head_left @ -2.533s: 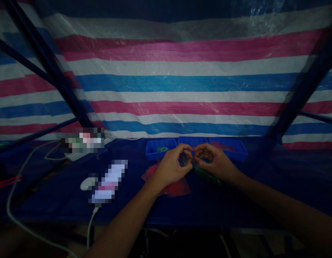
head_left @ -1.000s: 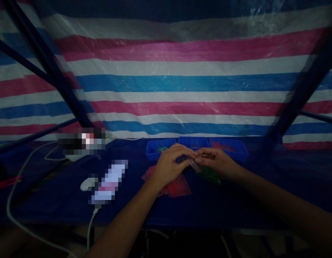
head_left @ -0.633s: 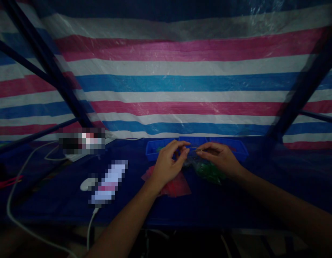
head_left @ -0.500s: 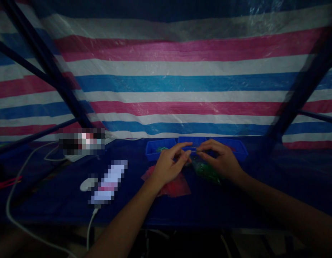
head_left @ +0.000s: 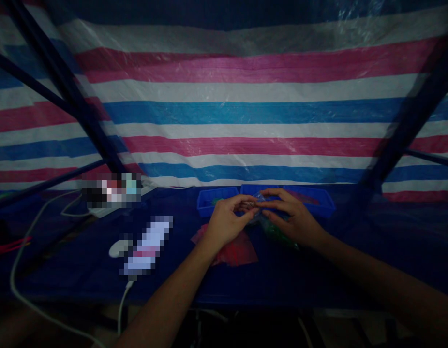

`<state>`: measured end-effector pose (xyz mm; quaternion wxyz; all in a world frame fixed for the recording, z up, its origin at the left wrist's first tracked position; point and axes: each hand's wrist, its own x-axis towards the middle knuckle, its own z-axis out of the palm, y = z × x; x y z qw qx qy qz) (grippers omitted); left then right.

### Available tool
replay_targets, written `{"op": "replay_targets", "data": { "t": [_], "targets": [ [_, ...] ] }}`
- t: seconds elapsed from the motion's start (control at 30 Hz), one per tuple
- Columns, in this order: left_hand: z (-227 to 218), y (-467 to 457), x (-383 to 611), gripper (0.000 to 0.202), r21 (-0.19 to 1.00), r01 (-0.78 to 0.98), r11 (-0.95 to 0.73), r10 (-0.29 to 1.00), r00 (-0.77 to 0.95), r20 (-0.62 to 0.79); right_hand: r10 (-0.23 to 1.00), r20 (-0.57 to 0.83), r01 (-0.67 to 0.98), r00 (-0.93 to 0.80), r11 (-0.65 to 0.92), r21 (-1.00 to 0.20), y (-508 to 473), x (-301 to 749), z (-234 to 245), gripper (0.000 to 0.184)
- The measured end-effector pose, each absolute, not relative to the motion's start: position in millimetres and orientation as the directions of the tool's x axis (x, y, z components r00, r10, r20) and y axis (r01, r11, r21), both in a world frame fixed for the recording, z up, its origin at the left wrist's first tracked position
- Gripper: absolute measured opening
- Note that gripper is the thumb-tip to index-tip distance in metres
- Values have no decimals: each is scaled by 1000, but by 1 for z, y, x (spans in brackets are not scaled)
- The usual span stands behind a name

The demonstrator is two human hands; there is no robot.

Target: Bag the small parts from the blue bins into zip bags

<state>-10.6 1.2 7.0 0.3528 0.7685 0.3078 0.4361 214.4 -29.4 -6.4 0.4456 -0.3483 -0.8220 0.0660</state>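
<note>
My left hand (head_left: 229, 220) is curled, its thumb and fingers pinched on a small clear plastic bag (head_left: 259, 197). From the other side my right hand (head_left: 296, 217) grips the same bag with bent fingers. What the bag contains is too dark to make out. Beneath my left wrist lies a fanned pile of flat red plastic bags (head_left: 236, 251). A clear bag with green contents (head_left: 278, 234) rests under my right hand, partly covered by it.
Three blue trays stand behind my hands: a left one (head_left: 206, 209), a middle one (head_left: 258, 187) and a right one (head_left: 327, 208) with reddish contents. To the left are a blurred-out phone (head_left: 147, 246) on a white cable, a white round object (head_left: 119, 249) and a power strip (head_left: 100, 211).
My fingertips have drawn closer together, the right ones moving slightly left. Crinkled clear plastic shows between them now, where a thin edge showed before.
</note>
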Motion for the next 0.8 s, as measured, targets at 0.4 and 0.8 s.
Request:
{"op": "replay_targets", "data": {
  "t": [0.4, 0.8],
  "targets": [
    [7, 3, -10, 57, 620, 337, -709, 704, 286, 650, 622, 718, 610, -314, 711, -349, -17, 217, -10, 36],
    [10, -1, -13, 46, 445, 484, -753, 627, 324, 709, 475, 547, 446, -690, 873, -195, -33, 204, -5, 43]
  ]
}}
